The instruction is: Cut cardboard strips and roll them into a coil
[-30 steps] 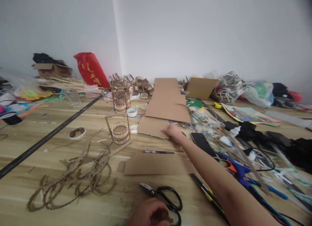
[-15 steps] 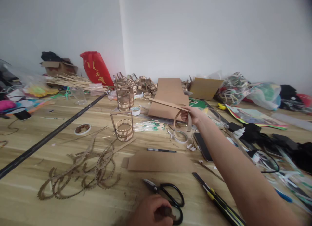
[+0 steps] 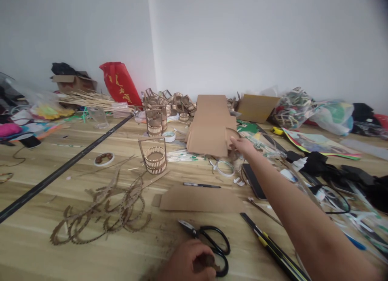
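Observation:
My right hand reaches far forward to the right edge of the cardboard sheets. Its fingers are closed on a curved brown cardboard strip, partly blurred and hidden. Near the front edge, my left hand is curled around a small brown piece, whose kind I cannot make out. Black-handled scissors lie against that hand, blades pointing away to the left. Beyond them are a flat cardboard piece and a black pen. A small slatted basket with a square handle stands left of centre.
Notched brown strips lie tangled at left. A yellow-black utility knife rests under the right forearm's side, near a phone and a tape roll. More small baskets crowd the wall by a red bag.
My right hand has lowered slightly to the cardboard sheets. The long straight strip it held across them no longer shows distinctly. My left hand has hardly moved.

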Demonstrator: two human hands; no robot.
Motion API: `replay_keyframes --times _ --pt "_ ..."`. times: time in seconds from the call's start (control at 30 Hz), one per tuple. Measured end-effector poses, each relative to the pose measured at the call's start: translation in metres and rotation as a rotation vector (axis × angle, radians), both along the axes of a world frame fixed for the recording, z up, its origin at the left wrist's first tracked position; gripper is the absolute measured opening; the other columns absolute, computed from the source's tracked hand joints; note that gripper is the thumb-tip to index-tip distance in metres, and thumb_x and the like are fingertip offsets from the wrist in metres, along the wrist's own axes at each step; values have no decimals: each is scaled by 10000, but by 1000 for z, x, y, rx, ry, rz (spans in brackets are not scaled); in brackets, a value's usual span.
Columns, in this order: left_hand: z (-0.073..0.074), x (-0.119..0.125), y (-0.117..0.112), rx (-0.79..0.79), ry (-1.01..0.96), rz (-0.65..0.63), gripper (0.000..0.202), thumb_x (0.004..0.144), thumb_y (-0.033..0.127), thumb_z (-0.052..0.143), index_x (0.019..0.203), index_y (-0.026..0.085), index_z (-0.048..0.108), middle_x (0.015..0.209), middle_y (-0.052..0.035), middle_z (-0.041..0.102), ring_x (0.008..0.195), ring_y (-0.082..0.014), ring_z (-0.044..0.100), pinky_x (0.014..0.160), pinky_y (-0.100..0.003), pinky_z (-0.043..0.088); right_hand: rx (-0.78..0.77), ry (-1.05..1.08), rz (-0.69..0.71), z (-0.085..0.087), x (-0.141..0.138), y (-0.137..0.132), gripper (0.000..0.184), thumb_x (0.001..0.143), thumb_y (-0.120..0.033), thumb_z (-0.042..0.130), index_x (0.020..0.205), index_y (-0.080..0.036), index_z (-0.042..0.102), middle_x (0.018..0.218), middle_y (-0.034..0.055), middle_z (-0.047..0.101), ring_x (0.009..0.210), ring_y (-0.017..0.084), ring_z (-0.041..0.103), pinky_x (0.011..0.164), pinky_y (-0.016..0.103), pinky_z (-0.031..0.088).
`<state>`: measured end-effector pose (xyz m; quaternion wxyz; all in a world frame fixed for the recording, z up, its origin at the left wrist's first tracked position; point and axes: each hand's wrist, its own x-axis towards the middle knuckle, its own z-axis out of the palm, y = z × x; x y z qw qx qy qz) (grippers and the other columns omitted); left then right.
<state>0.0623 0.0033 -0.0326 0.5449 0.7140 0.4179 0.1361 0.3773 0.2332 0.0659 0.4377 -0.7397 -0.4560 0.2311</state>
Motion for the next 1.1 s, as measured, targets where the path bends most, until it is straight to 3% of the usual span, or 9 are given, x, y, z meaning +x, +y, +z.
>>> replay_keyframes --times 0.2,0.33,0.4,0.5,0.6,0.67,0.87,0.97,1.1 --pt "9 0 -5 57 -10 13 286 683 98 646 939 153 761 930 -43 705 884 -180 623 809 -231 450 -118 -434 95 -8 4 -34 356 952 -359 611 1267 -195 588 1308 92 595 1109 240 616 926 472 532" --pt "15 -1 -8 71 -3 -7 295 721 131 635 988 166 755 958 -47 705 874 -175 622 797 -230 452 -100 -626 235 -8 -11 -70 472 922 -217 596 1387 -170 525 1444 186 502 1260 341 535 1042 551 416" --pt "16 -2 -9 89 28 -35 303 740 153 634 1020 178 747 970 -48 707 858 -176 621 792 -238 451 -95 -684 337 -10 -27 -103 464 907 -181 557 1369 -151 555 1422 206 534 1256 355 542 1045 521 408" --pt "17 -4 -9 150 87 -86 286 751 139 609 1000 196 737 984 -45 710 890 -189 621 814 -255 446 -126 -713 546 -18 -57 -173 287 888 -254 582 1145 -230 708 1168 108 724 1077 279 661 954 381 483" --pt "17 -6 -10 201 138 -101 267 782 136 569 992 194 722 1017 -57 710 948 -210 626 862 -286 453 -155 -768 709 -33 -81 -248 195 899 -281 575 1013 -280 733 963 48 757 900 239 703 792 319 518" --pt "16 -7 -10 225 163 -91 278 819 146 538 1034 180 710 1059 -81 708 993 -226 632 899 -313 457 -149 -845 649 -46 -82 -290 214 935 -308 534 1034 -281 723 887 49 746 842 243 706 740 330 520" --pt "14 -8 -9 269 221 -92 244 852 137 499 975 170 707 1000 -94 719 912 -223 666 825 -308 485 -237 -959 65 -97 -35 -361 278 918 -273 493 1104 -230 696 994 125 721 874 296 698 760 414 563" --pt "13 -8 -7 285 254 -79 253 855 132 499 991 166 710 991 -96 723 882 -222 672 806 -311 491 -236 -949 33 -108 -28 -365 311 907 -205 463 1109 -188 699 1031 156 700 921 313 674 809 448 562" --pt "12 -11 -6 288 254 -44 276 852 150 514 1045 161 710 1005 -103 727 851 -216 674 794 -313 505 -223 -806 115 -99 -25 -355 320 921 -221 435 1062 -205 722 1004 146 725 904 294 695 798 430 576"
